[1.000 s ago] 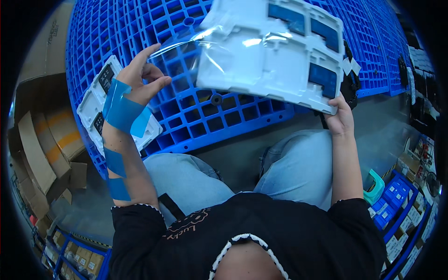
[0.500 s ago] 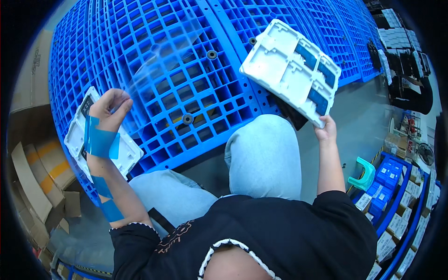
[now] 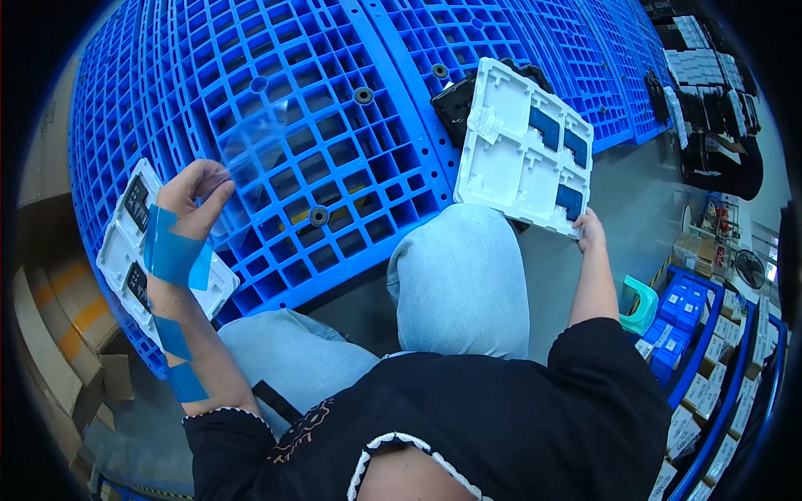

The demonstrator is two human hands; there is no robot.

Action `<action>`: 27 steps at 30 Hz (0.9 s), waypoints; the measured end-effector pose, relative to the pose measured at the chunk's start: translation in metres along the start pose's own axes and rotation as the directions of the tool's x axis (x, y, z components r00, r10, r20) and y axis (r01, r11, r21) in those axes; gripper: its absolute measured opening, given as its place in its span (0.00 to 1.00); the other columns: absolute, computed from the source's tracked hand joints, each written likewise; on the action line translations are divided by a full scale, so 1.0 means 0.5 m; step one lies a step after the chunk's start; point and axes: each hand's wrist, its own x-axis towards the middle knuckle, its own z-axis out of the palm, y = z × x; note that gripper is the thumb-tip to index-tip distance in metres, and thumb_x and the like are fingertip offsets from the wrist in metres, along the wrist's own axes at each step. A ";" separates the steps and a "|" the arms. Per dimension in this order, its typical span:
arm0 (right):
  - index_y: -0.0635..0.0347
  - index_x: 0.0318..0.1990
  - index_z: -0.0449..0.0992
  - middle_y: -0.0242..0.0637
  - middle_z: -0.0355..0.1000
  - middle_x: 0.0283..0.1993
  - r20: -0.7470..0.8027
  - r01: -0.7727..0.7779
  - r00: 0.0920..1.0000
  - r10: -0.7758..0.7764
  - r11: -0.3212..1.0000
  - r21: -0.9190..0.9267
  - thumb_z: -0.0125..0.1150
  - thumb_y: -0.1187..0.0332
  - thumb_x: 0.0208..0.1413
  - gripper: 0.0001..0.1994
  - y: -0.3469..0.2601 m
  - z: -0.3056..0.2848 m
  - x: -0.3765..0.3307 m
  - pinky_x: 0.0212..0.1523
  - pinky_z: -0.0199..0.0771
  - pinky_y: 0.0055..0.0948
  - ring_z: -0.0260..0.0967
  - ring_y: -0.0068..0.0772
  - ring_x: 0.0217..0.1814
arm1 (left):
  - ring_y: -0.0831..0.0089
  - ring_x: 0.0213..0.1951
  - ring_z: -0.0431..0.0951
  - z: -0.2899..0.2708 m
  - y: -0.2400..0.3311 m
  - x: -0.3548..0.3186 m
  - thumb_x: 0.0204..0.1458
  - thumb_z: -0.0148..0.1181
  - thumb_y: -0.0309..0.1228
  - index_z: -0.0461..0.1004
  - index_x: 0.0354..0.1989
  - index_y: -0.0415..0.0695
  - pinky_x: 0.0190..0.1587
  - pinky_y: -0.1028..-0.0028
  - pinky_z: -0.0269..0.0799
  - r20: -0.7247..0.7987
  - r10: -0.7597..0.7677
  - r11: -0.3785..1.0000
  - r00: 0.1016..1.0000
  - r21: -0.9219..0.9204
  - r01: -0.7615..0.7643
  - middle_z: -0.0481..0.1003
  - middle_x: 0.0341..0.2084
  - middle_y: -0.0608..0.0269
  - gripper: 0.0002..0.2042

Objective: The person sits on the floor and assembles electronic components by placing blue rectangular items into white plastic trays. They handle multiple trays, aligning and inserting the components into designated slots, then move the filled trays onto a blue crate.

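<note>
My left hand (image 3: 194, 194) is closed in a pinch on a thin clear plastic sheet (image 3: 255, 150), which hangs out over the blue pallet (image 3: 386, 171). Blue film strips (image 3: 171, 255) stick to my left wrist and forearm. In my right hand (image 3: 591, 230) is the lower right corner of a white moulded tray (image 3: 506, 171). Dark blue flat pieces (image 3: 545, 130) sit in some of its pockets; others show bare white. Partly under my left forearm, a second white tray (image 3: 115, 250) with black flat pieces (image 3: 136, 203) lies on the pallet's left edge.
Black items (image 3: 452, 108) rest on the pallet behind the held tray. Cardboard boxes (image 3: 63, 309) stand at the left. To the right are a turquoise stool (image 3: 642, 307), blue bins (image 3: 681, 309) and a rack of cartons (image 3: 706, 388). My knees (image 3: 459, 275) are against the pallet's near side.
The tray in my right hand has turned and dropped toward my knee, uncovering more of the black items behind it. The clear sheet has swung lower and looks more bunched.
</note>
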 end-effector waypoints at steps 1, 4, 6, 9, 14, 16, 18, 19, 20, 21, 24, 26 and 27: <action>0.61 0.47 0.69 0.36 0.69 0.36 -0.007 0.013 1.000 -0.013 0.999 -0.040 0.42 0.84 0.24 0.31 -0.013 -0.010 0.016 0.38 0.68 0.32 0.65 0.40 0.39 | 0.77 0.36 0.76 0.001 0.001 0.000 0.48 0.60 0.25 0.72 0.34 0.36 0.41 0.78 0.69 -0.007 -0.003 1.000 1.000 0.011 0.003 0.76 0.29 0.62 0.07; 0.61 0.49 0.69 0.36 0.69 0.36 -0.025 0.122 0.992 -0.125 0.987 -0.100 0.43 0.84 0.24 0.33 -0.057 -0.028 0.070 0.37 0.68 0.27 0.65 0.38 0.40 | 0.78 0.34 0.74 0.006 0.004 -0.001 0.48 0.59 0.25 0.72 0.33 0.36 0.39 0.79 0.68 -0.022 -0.010 0.999 1.000 0.034 0.011 0.76 0.28 0.63 0.07; 0.61 0.50 0.69 0.36 0.69 0.38 -0.021 0.160 0.986 -0.163 0.982 -0.097 0.44 0.83 0.24 0.34 -0.093 -0.029 0.103 0.36 0.67 0.25 0.65 0.37 0.40 | 0.79 0.32 0.74 0.016 0.007 0.003 0.48 0.59 0.25 0.72 0.33 0.36 0.37 0.79 0.68 -0.023 -0.015 0.999 1.000 0.041 0.016 0.76 0.27 0.63 0.06; 0.60 0.51 0.70 0.37 0.70 0.38 0.058 0.190 0.981 -0.183 0.968 -0.166 0.45 0.83 0.25 0.35 -0.152 -0.004 0.137 0.34 0.67 0.24 0.66 0.36 0.38 | 0.80 0.32 0.73 0.025 0.019 0.002 0.48 0.59 0.25 0.72 0.33 0.36 0.37 0.79 0.68 -0.020 -0.024 0.998 1.000 0.051 0.025 0.76 0.27 0.63 0.07; 0.49 0.51 0.73 0.39 0.73 0.37 -0.072 0.116 0.967 -0.243 0.678 -0.726 0.47 0.79 0.31 0.31 -0.211 0.060 0.178 0.39 0.70 0.27 0.70 0.40 0.38 | 0.79 0.34 0.75 0.031 0.027 -0.001 0.48 0.60 0.25 0.72 0.35 0.36 0.40 0.80 0.69 -0.035 -0.039 0.998 0.999 0.043 0.040 0.76 0.28 0.63 0.07; 0.40 0.50 0.74 0.40 0.74 0.35 -0.119 0.031 0.908 -0.401 0.349 -0.937 0.49 0.75 0.35 0.29 -0.206 0.099 0.193 0.42 0.71 0.28 0.71 0.43 0.39 | 0.79 0.35 0.75 0.020 0.025 -0.007 0.48 0.61 0.24 0.72 0.35 0.36 0.41 0.80 0.69 -0.051 -0.032 0.999 0.998 0.037 0.034 0.76 0.29 0.63 0.08; 0.30 0.53 0.70 0.46 0.60 0.58 -0.260 -0.134 0.861 -0.436 0.297 -0.945 0.53 0.65 0.46 0.23 -0.235 0.183 0.138 0.61 0.49 0.57 0.55 0.50 0.62 | 0.80 0.34 0.74 -0.006 0.010 -0.024 0.48 0.61 0.24 0.72 0.35 0.36 0.40 0.80 0.69 -0.097 -0.023 0.994 0.995 0.107 0.033 0.75 0.30 0.64 0.08; 0.35 0.53 0.70 0.48 0.60 0.55 -0.253 -0.112 0.790 -0.559 0.274 -0.955 0.52 0.65 0.47 0.22 -0.252 0.218 0.106 0.59 0.51 0.58 0.57 0.51 0.59 | 0.81 0.34 0.74 -0.022 0.012 -0.027 0.48 0.61 0.24 0.72 0.35 0.36 0.40 0.80 0.69 -0.149 -0.014 0.992 0.989 0.119 0.032 0.75 0.29 0.64 0.08; 0.42 0.52 0.70 0.49 0.62 0.52 -0.250 -0.029 0.668 -0.701 0.312 -0.950 0.51 0.66 0.46 0.21 -0.256 0.233 0.100 0.55 0.57 0.54 0.60 0.51 0.56 | 0.82 0.33 0.73 -0.028 0.011 -0.025 0.48 0.61 0.24 0.73 0.35 0.37 0.40 0.80 0.69 -0.194 0.001 0.992 0.981 0.127 0.024 0.75 0.29 0.64 0.07; 0.45 0.51 0.71 0.49 0.63 0.50 -0.124 0.172 0.522 -0.844 0.247 -0.954 0.51 0.64 0.46 0.21 -0.268 0.274 0.073 0.50 0.61 0.50 0.62 0.52 0.52 | 0.82 0.33 0.73 -0.055 0.010 -0.034 0.48 0.61 0.25 0.73 0.35 0.37 0.40 0.80 0.68 -0.273 0.000 0.990 0.962 0.133 0.038 0.76 0.29 0.65 0.07; 0.62 0.47 0.72 0.45 0.69 0.45 0.274 0.747 -0.094 -0.957 -0.250 -0.616 0.58 0.74 0.44 0.18 -0.318 0.487 -0.124 0.50 0.64 0.41 0.65 0.47 0.48 | 0.81 0.33 0.73 -0.117 -0.019 -0.063 0.49 0.61 0.26 0.75 0.34 0.37 0.40 0.81 0.68 -0.560 0.046 0.997 0.827 0.080 -0.002 0.76 0.28 0.65 0.07; 0.61 0.47 0.72 0.43 0.69 0.46 0.414 0.912 -0.299 -0.860 -0.384 -0.141 0.58 0.77 0.45 0.18 -0.322 0.626 -0.268 0.49 0.65 0.39 0.66 0.46 0.47 | 0.80 0.33 0.74 -0.143 -0.014 -0.081 0.49 0.61 0.28 0.76 0.36 0.37 0.39 0.81 0.68 -0.695 0.061 0.991 0.717 0.125 0.037 0.76 0.29 0.65 0.08; 0.60 0.46 0.72 0.43 0.69 0.45 0.493 0.903 -0.384 -0.781 -0.429 0.022 0.59 0.77 0.43 0.18 -0.304 0.693 -0.346 0.48 0.66 0.38 0.67 0.45 0.46 | 0.80 0.33 0.74 -0.149 -0.021 -0.093 0.49 0.62 0.28 0.76 0.36 0.38 0.39 0.82 0.68 -0.728 0.049 0.994 0.684 0.104 0.040 0.76 0.29 0.64 0.08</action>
